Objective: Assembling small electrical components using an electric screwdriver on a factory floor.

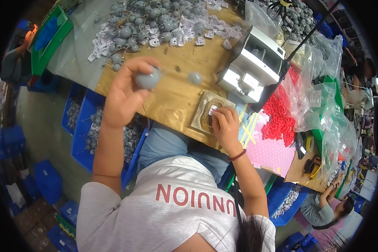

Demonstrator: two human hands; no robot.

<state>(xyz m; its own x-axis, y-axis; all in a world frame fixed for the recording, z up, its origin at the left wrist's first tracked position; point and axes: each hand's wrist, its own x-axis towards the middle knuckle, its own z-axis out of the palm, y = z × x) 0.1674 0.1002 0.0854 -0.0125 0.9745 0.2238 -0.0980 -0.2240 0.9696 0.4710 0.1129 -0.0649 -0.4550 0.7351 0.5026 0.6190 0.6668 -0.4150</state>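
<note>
Raised over the table's near left part, my left hand (pixel 124 94) has its thumb and fingers closed around a glossy grey ball (pixel 148 78). A second grey ball (pixel 195 77), slightly blurred, is over the brown-covered table to the right of it. My right hand (pixel 226 128) is at a square metal block (pixel 201 104) with a brass-coloured oval nest, near the table's front edge. Its fingers are bent together on a small dark piece (pixel 211 112) with a white label inside that nest; the fingertips hide part of the piece.
Grey balls with white tags (pixel 155 25) are heaped at the back. A white machine (pixel 256 63) stands right of the block, with red small parts (pixel 278 122) and clear plastic bags (pixel 323 101) beyond. Blue bins (pixel 82 138) of grey parts sit below left. Other people work at both sides.
</note>
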